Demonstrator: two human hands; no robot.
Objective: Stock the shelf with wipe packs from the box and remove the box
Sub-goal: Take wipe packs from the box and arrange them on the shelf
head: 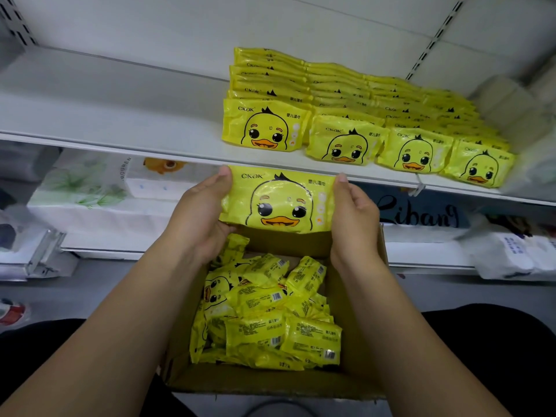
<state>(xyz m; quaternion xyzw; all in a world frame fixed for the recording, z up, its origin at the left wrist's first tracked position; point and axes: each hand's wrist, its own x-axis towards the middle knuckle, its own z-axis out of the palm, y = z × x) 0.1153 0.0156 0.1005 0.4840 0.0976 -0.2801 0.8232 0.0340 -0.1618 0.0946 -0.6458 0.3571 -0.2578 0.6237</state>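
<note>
The held wipe pack (279,200) sits just below the front edge of the shelf (120,115) and just above the far wall of the cardboard box (258,383). Its duck face is turned toward the camera. Its long axis runs left to right, parallel to that front edge. The left hand (198,212) grips its left short end and the right hand (353,212) its right short end, each with the thumb up at a top corner and the fingers curled round the end, so the pack is clamped between the two and touches nothing else. Neither hand is nearer to it than the other. The shelf lies up and away from both hands. Four rows of matching packs stand on its right part, running from front edge to back, and the leftmost row (264,124) stands almost straight beyond the held pack. The stretch of shelf left of that row is bare, and the left hand is the closer one to it. The pack looks already aligned with the stocked fronts, so the move probably calls for a lift over the front edge and a push forward, shifted left if a new row is meant. Many loose packs (270,320) lie jumbled in the box below the forearms, so stocking seems well short of done.
</note>
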